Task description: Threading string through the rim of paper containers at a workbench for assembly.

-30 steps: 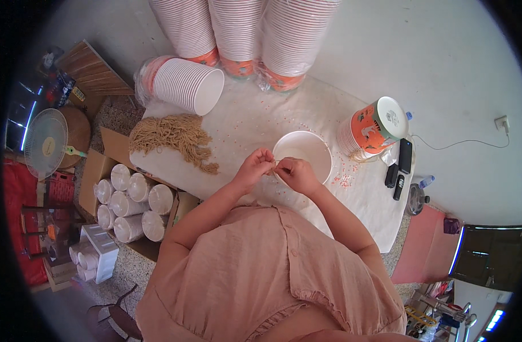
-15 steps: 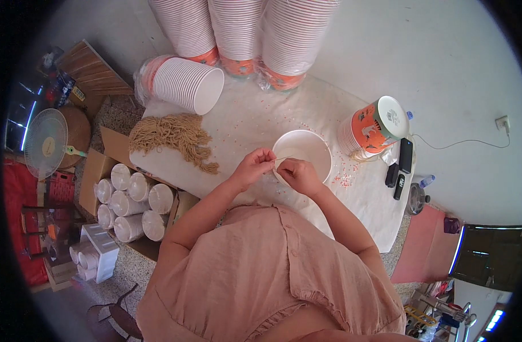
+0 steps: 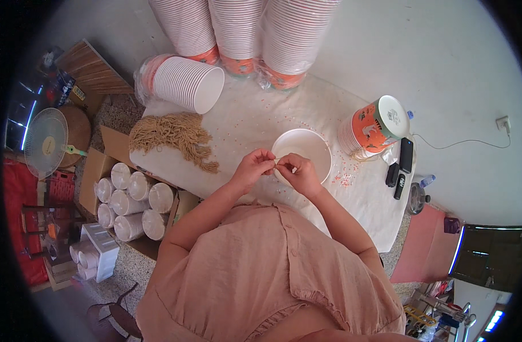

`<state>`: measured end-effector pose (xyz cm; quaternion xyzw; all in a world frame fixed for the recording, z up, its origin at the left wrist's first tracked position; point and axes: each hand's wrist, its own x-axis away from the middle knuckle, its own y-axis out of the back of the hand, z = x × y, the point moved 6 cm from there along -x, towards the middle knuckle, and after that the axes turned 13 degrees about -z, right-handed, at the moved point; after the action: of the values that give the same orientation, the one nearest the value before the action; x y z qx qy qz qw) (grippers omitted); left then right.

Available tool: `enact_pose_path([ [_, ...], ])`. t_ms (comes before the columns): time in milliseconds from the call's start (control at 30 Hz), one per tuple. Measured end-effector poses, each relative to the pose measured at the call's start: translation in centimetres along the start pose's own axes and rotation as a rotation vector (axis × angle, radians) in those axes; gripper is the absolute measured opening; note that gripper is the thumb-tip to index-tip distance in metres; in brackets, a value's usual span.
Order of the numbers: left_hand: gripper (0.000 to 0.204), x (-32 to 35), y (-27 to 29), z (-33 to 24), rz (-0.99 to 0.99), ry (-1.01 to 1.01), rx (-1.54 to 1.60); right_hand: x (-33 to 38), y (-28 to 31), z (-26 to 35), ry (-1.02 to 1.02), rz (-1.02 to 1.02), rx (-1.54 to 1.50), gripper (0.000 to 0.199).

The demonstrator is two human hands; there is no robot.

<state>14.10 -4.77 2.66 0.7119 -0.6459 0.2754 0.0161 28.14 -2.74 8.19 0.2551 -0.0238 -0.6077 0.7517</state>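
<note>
Over the near left rim of a white paper bucket (image 3: 312,143), my two hands meet with fingertips almost touching. My left hand (image 3: 253,170) is closed in a pinch on a thin tan string (image 3: 276,162), and my right hand (image 3: 300,173) pinches the same string from the other side. Only a tiny bit of the string shows between the fingers; the rest is hidden. To the left lies a loose bundle of tan strings (image 3: 172,137) on the white-covered table (image 3: 244,111).
Tall stacks of paper buckets (image 3: 235,31) stand at the back, one wrapped stack (image 3: 184,84) lying sideways. An orange-and-green bucket stack (image 3: 373,126) stands right, near black devices (image 3: 406,155). Small pink bits (image 3: 345,178) dot the table. A carton of wrapped white cups (image 3: 130,194) sits left.
My hands have come closer together at the fingertips, and the string stretch that showed between them is now mostly hidden. My right hand has turned slightly and shifted up a little.
</note>
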Motion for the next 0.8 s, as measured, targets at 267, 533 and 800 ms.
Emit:
enact_pose_path([
  [267,0.011,-0.1,0.2,0.8,-0.013,0.122,0.167,0.1,0.1,0.7,0.018,-0.008,-0.052,0.008],
  [533,0.015,0.1,0.3,0.9,-0.007,0.172,0.256,0.2,0.5,1.4,0.181,-0.053,-0.011,0.01],
  [800,0.02,-0.4,0.8,1.2,0.041,0.11,0.178,0.5,0.0,-0.8,-0.039,-0.018,-0.135,0.011],
])
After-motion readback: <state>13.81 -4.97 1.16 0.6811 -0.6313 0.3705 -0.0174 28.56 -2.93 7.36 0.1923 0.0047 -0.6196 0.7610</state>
